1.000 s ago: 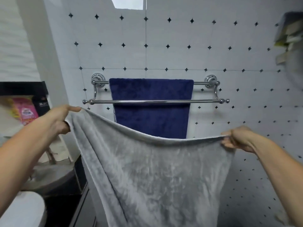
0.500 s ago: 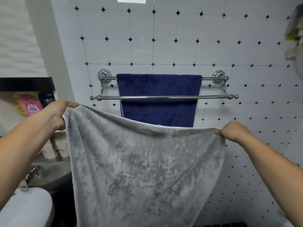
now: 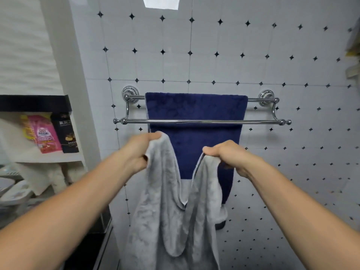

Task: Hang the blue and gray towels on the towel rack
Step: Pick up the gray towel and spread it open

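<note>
A chrome double-bar towel rack (image 3: pixel 202 121) is fixed to the tiled wall. The blue towel (image 3: pixel 194 110) hangs over its rear bar, behind the front bar. I hold the gray towel (image 3: pixel 169 215) below the front bar, folded so it sags in a loop between my hands. My left hand (image 3: pixel 138 151) grips one top corner and my right hand (image 3: pixel 226 154) grips the other, both just under the rack and close together. The gray towel's lower part runs out of the frame's bottom edge.
A wall niche at the left holds a pink packet (image 3: pixel 44 133) and a black packet (image 3: pixel 66 133) under a black shelf (image 3: pixel 35 103). White dishes (image 3: pixel 11 190) sit lower left. Some objects show at the right edge (image 3: pixel 353 55).
My hands have come together from a wide spread, so the flat-stretched gray towel now folds and droops between them. The view has moved closer to the rack.
</note>
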`<state>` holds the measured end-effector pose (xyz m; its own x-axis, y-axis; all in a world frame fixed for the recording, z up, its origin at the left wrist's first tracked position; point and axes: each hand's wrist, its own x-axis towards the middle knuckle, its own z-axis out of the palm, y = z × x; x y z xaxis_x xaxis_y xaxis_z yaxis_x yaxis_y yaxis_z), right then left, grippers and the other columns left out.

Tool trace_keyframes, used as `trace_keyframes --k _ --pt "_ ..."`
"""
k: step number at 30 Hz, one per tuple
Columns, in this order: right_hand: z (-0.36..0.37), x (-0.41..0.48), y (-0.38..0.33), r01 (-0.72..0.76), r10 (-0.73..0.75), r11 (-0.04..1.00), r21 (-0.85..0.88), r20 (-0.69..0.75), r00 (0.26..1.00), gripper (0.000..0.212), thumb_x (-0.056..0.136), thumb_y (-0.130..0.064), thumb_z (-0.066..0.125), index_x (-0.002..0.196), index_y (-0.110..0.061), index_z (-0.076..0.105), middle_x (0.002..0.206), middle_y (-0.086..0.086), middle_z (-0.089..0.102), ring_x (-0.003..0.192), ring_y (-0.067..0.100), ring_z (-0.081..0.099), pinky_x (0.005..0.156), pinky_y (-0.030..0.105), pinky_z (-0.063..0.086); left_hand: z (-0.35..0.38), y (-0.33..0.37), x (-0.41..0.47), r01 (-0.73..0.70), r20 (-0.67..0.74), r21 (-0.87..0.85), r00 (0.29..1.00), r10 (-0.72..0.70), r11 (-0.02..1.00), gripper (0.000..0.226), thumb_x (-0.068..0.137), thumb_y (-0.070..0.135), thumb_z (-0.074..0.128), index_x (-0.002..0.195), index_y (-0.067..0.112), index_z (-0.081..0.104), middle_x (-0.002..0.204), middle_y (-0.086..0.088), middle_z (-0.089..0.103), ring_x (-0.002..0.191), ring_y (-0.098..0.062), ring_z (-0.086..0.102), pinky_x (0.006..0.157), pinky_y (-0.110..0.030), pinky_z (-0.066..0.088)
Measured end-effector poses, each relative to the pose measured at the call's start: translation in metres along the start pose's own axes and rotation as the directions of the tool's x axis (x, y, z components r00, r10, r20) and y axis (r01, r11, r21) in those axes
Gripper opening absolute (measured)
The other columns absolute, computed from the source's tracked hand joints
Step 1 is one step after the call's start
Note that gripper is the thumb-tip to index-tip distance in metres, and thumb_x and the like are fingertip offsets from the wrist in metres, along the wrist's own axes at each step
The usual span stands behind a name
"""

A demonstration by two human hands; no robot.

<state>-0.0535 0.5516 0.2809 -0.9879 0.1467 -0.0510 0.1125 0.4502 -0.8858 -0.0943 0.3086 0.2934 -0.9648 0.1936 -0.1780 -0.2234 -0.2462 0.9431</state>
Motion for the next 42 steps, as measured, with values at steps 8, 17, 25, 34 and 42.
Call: trace_keyframes --k 8,17,25,34,42 --pt "0.058 -0.028 -0.023 0.054 -0.064 0.921 0.386 0.013 0.998 0.039 0.101 -0.029 0.050 0.085 0.002 0.067 0.051 0.011 0.065 0.035 0.016 0.055 0.033 0.021 0.037 0.048 -0.057 -0.025 -0.111 0.221 -0.158 0.965 0.144 0.981 0.039 0.097 0.023 0.056 0.115 -0.012 0.060 0.093 -0.028 0.069 0.074 -0.034 0.066 0.064 -0.037 0.056" --pt "0.062 -0.041 -0.014 0.089 -0.017 0.689 0.719 -0.106 0.994 0.024 0.099 -0.010 0.052 0.099 0.009 0.065 0.081 0.024 0.075 0.075 0.032 0.075 0.059 0.032 0.060 0.036 -0.083 -0.029 -0.377 0.383 -0.148 0.830 0.405 0.914 0.041 0.077 0.009 0.077 0.117 0.011 0.069 0.113 -0.016 0.072 0.105 -0.029 0.069 0.084 -0.032 0.055" --pt "0.052 -0.048 -0.008 0.126 -0.066 0.868 0.481 -0.140 0.988 0.024 0.092 -0.031 0.063 0.078 -0.013 0.070 0.067 0.000 0.075 0.056 0.013 0.067 0.045 0.021 0.046 0.028 -0.069 -0.021 -0.520 0.238 0.088 0.839 0.489 0.850 0.017 0.088 0.008 0.067 0.089 0.020 0.079 0.089 -0.005 0.078 0.081 -0.012 0.072 0.067 -0.020 0.054" --pt "0.035 -0.053 0.018 0.470 -0.484 0.873 -0.128 -0.126 0.866 0.035 0.063 -0.062 0.071 0.091 -0.042 0.063 0.102 -0.018 0.059 0.097 0.002 0.055 0.084 0.023 0.044 0.022 -0.069 -0.023 -0.541 0.302 0.212 0.828 0.472 0.814 0.014 0.079 0.031 0.072 0.082 0.018 0.076 0.080 -0.002 0.075 0.074 -0.012 0.068 0.064 -0.023 0.054" --pt "0.052 -0.044 0.031 0.487 -0.479 0.872 0.044 -0.124 0.869 0.023 0.076 -0.035 0.080 0.064 -0.018 0.069 0.100 -0.014 0.065 0.096 0.001 0.061 0.084 0.016 0.041 0.014 -0.076 -0.025 -0.528 0.283 0.293 0.844 0.455 0.797 0.025 0.075 0.045 0.072 0.070 0.021 0.074 0.078 -0.004 0.075 0.066 -0.006 0.064 0.057 -0.019 0.049"
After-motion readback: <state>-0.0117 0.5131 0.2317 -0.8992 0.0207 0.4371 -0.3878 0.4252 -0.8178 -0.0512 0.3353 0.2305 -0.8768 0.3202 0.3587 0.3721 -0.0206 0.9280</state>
